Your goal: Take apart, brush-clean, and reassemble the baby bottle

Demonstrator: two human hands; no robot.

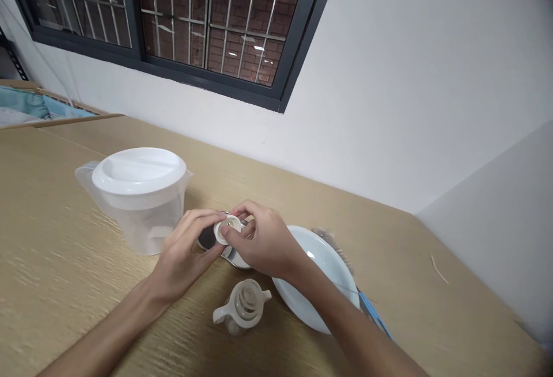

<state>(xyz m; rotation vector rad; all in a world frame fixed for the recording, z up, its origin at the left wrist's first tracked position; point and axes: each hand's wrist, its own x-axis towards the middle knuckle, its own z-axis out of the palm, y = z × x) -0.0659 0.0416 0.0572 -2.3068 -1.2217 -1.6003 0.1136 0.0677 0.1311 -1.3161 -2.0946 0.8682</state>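
In the head view, a small round white lid (pixel 234 223) is held between both hands, its hollow inner side facing me. My left hand (pixel 185 247) grips its left edge with bent fingers. Across from it, my right hand (pixel 263 242) curls around the other side, the thumb pressed at the opening. Just below the hands stands a small clear pot (pixel 249 302) with a white rim, a handle and a spout; ring shapes show inside it. Partly hidden behind my fingers lies a dark, round, shiny-edged object (pixel 207 239) whose kind I cannot make out.
To the left stands a translucent pitcher (pixel 142 216) with a white lid. A pale blue-white plate (pixel 313 319) sits under my right forearm, with a blue-handled tool (pixel 374 315) by its edge. Wall and barred window (pixel 216 20) rise behind the wooden table (pixel 401 250).
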